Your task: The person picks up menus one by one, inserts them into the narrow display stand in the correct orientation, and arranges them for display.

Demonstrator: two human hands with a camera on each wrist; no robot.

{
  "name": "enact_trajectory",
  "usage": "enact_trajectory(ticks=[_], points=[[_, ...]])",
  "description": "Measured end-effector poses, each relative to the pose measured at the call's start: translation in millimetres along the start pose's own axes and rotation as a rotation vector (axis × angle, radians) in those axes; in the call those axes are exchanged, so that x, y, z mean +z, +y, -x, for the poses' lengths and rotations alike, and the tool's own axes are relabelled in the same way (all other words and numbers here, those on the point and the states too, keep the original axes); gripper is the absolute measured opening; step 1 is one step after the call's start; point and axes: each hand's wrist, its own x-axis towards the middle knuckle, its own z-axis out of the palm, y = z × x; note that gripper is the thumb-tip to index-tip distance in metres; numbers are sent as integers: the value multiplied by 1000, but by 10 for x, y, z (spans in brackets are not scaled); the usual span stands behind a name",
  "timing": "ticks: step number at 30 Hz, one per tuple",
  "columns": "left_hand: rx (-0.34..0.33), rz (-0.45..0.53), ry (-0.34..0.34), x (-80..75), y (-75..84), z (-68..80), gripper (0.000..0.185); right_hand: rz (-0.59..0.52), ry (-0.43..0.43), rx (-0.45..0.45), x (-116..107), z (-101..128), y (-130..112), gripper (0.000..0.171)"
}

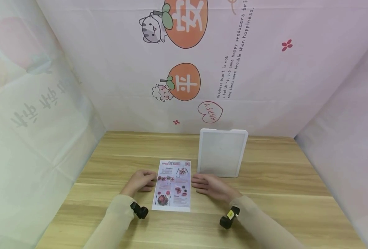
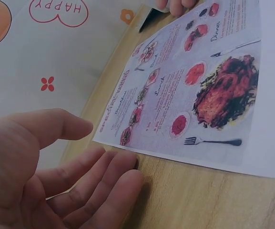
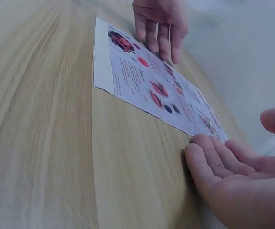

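Right now both sets of fingers are held straight and relaxed, slightly spread, nothing pinched. The left hand (image 1: 141, 180) is laid at the left edge of the menu sheet (image 1: 173, 185), fingertips (image 2: 127, 164) at or just beside the paper's edge; contact can't be told for sure. The right hand (image 1: 209, 185) is set likewise at the right edge, fingertips (image 3: 201, 145) near the top corner. The sheet is lying flat on the wooden table (image 1: 265, 204), approx. centred betw. the 2 hands. A white frame (image 1: 222, 153) is stood upright just behind, to the right. Judged step: the sheet is being approached for pickup. Next, an edge must be lifted w/ fingertips slid under thin paper.
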Motion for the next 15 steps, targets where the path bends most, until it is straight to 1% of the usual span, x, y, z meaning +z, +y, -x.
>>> enact_trajectory(ticks=[8,15], points=[[-23,27,-2,12,0,-32,40,-49,43,-4,36,-40,23,53],[-28,62,-20,25,-27,-62,42,-41,56,-8,60,-55,39,53]])
